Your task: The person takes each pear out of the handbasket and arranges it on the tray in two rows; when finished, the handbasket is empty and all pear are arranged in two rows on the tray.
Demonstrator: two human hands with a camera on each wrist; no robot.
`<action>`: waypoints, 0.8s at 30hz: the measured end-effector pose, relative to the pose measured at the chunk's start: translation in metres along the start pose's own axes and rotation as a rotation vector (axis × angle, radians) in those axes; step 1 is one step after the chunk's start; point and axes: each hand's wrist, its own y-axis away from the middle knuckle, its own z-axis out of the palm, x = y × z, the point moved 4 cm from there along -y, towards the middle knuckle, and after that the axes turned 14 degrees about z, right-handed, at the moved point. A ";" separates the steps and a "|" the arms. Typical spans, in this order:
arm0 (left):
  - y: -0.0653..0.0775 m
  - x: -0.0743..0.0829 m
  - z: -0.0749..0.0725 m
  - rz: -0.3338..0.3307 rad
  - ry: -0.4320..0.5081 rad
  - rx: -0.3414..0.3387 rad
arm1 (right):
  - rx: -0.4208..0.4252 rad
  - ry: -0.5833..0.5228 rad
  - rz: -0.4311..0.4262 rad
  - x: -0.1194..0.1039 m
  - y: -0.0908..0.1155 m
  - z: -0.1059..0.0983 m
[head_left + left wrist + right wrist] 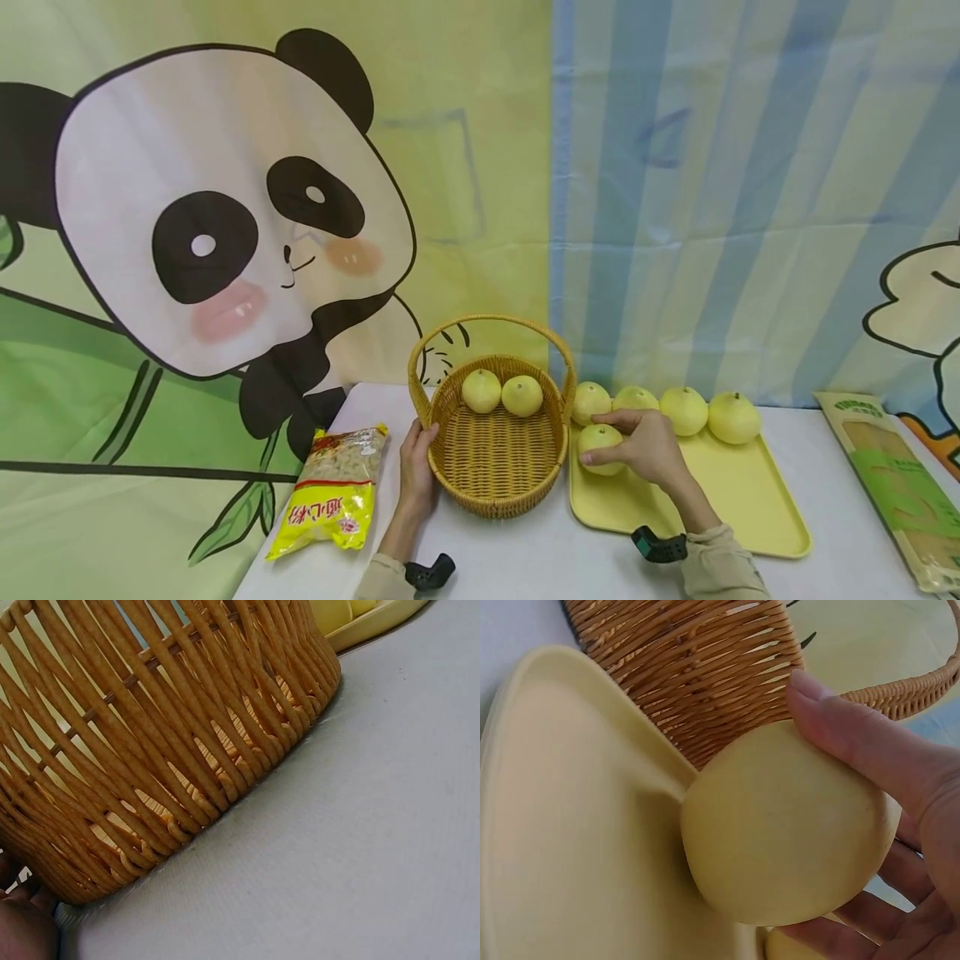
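A pale yellow pear (600,448) is held in my right hand (647,446), thumb on one side and fingers curled round the other. In the right wrist view the pear (787,825) is close over the yellow tray (562,802), beside the basket's wall. My left hand (417,467) grips the left side of the round wicker basket (498,467), near the foot of its handle. Two pears (501,393) lie at the back inside the basket. Along the back of the tray (738,492) sit several more pears (684,411).
To the left lies a yellow and clear food packet (330,492). A long green and beige packet (885,487) is at the far right of the white table (525,558). Behind everything hangs a printed curtain (480,208) with a panda.
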 end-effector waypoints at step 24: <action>0.000 0.004 0.002 0.006 -0.010 -0.001 | 0.005 0.201 -0.124 -0.009 0.003 0.001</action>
